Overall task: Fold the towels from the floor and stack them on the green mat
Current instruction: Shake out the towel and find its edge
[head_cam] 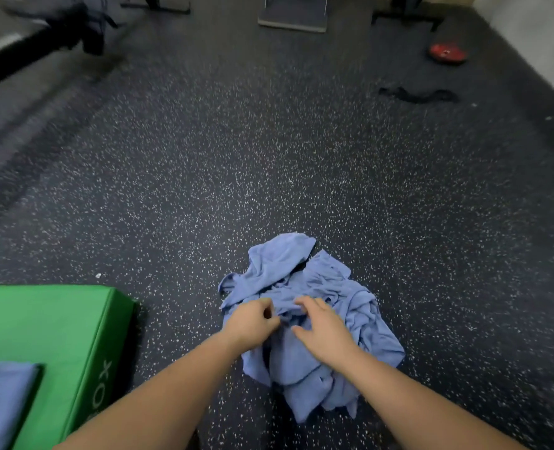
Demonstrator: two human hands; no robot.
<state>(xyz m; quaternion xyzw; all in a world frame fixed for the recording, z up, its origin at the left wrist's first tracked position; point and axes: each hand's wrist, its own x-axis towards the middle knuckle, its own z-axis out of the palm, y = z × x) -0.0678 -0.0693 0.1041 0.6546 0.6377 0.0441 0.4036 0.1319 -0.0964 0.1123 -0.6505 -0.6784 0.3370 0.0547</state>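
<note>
Both hands are on the crumpled pile of blue towels (305,319) at about 6 o'clock in the head view: left hand (251,324) is curled closed, fingers pinching a fold of cloth near the pile's top; right hand (322,329) lies just beside it at 3 o'clock, fingers spread and partly bent, resting on the fabric — cannot tell if it actually pinches anything. Pile sits on the speckled floor (269,157), loose and tangled, no towel separated out yet. Green mat (58,319) is at 9 o'clock of the pile, apart from it. One folded blue towel (0,401) lies on the mat at the frame's lower-left edge; could be more than one layer, cropped, cannot tell. Judgement: early-to-mid task. At least one towel done, several look left in the heap, count unclear. Current step reads as picking one towel out of the tangle; folding and stacking of it not started.
</note>
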